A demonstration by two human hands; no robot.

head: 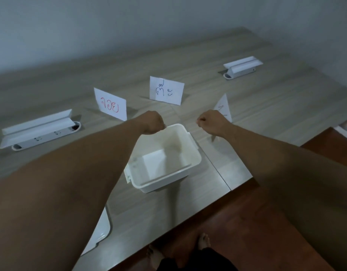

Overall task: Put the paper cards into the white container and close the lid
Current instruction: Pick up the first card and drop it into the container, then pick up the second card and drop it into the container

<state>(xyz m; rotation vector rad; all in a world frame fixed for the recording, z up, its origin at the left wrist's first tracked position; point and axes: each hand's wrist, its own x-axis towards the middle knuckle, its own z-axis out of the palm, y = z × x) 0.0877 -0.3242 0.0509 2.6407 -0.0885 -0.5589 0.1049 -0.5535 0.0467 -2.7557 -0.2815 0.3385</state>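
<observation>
Left hand [152, 122] and right hand [208, 122]: loose fists, holding nothing, above open, empty container [196, 155]. Three cards [112, 104] stand on table [266, 106] beyond. I judge them light, floppy; pinch top edge. Lid [102, 229], probably, lies near-left.

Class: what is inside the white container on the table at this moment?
The white container looks empty: only its bare white floor and walls show. The left hand covers a little of the far rim; the near wall's inner face is hidden.
</observation>
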